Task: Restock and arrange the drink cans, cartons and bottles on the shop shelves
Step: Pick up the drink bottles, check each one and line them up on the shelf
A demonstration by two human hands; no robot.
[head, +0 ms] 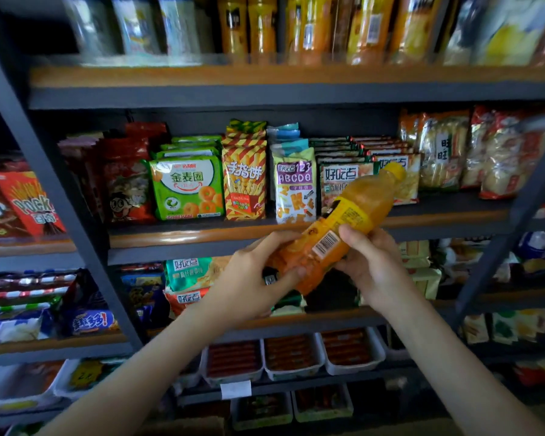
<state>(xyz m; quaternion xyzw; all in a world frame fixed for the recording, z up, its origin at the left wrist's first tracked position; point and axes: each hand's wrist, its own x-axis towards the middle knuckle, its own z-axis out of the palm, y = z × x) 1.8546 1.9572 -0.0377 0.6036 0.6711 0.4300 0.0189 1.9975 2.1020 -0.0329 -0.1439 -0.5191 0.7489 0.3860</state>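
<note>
The orange juice bottle (356, 212) is up in the air in front of the snack shelves, held in both hands and tilted on a slant. Its long axis runs from lower left to upper right, with the yellow cap (395, 171) pointing up and right toward the packets and the base down by the left hand (252, 278). That hand grips the bottom end, fingers curled over it and thumb pressed on the front. The right hand (372, 262) grips the middle from the right, thumb lying on the label just beside the barcode. The bottle crosses the wooden shelf edge (202, 236), below the row of biscuit packets (186, 184). More orange bottles (364, 29) stand blurred on the top shelf.
</note>
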